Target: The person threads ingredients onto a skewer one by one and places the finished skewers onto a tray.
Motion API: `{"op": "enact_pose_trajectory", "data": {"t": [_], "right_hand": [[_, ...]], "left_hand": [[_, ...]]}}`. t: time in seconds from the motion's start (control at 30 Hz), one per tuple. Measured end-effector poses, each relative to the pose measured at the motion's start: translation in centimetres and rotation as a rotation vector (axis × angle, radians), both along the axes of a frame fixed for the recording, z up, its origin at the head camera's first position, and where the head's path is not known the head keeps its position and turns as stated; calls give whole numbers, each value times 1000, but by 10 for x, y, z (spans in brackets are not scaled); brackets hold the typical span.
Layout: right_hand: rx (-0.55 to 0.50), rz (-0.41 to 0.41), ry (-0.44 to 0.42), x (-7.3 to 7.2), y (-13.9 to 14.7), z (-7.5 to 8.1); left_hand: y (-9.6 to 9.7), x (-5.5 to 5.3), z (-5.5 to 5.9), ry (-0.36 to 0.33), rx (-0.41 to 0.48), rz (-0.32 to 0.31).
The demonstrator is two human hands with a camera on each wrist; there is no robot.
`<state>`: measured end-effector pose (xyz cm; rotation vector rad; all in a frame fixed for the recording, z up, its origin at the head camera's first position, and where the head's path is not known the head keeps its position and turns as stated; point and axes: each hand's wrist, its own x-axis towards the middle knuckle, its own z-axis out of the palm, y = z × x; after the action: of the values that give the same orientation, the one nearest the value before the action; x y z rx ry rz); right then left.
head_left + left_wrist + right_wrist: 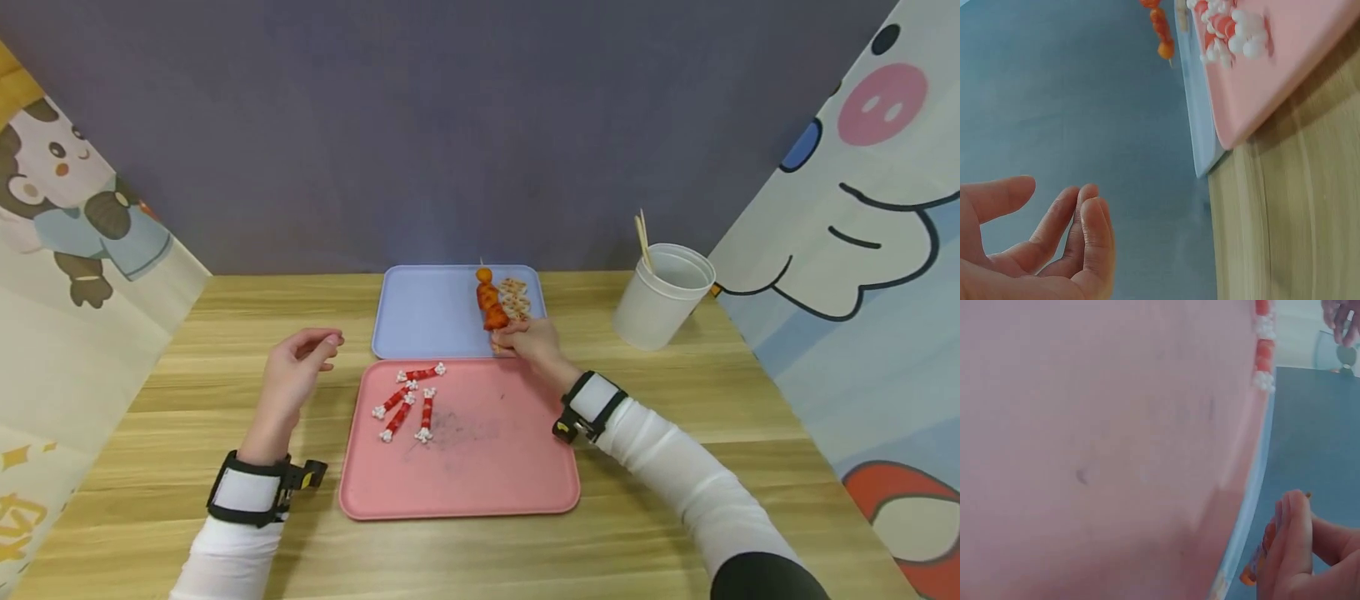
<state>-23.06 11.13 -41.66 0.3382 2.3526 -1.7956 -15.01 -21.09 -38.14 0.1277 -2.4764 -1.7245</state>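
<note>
My right hand (527, 340) pinches the lower end of a skewer (491, 304) threaded with orange-red pieces and a round orange ball at its tip. It holds the skewer over the right part of the blue tray (427, 312), beside a pale, browned piece of food (515, 298). In the right wrist view the fingers hide most of the skewer. Left of the trays, my left hand (296, 371) hovers above the table with its fingers loosely bent, holding nothing. Several red sticks with white knobbed ends (427, 415) lie on the left of the pink tray (465, 492).
A white tub (660, 304) with a few thin wooden sticks (643, 242) leaning in it stands at the back right of the wooden table (645, 517). A dark panel (420, 142) rises behind the blue tray. Cartoon-printed walls flank both sides.
</note>
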Motion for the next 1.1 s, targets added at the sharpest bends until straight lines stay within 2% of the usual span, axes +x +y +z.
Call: {"op": "enact_pose_trajectory", "data": {"t": [0.17, 0.33, 0.47, 0.57, 0.8, 0.97, 1.1], "right_hand": [[80, -35, 51, 1, -3, -5], [77, -21, 31, 5, -6, -10], [175, 48, 54, 7, -6, -15], [300, 107, 85, 7, -5, -15], [486, 266, 84, 1, -1, -10], [484, 312, 40, -3, 0, -10], [394, 343, -3, -4, 2, -9]], "left_hand": [[-4, 0, 1, -9, -7, 20], [-2, -1, 0, -9, -13, 21], [0, -2, 1, -2, -16, 11], [1, -2, 1, 0, -22, 9], [2, -1, 2, -2, -34, 19], [2, -1, 2, -2, -43, 18], [2, -1, 2, -1, -45, 13]]}}
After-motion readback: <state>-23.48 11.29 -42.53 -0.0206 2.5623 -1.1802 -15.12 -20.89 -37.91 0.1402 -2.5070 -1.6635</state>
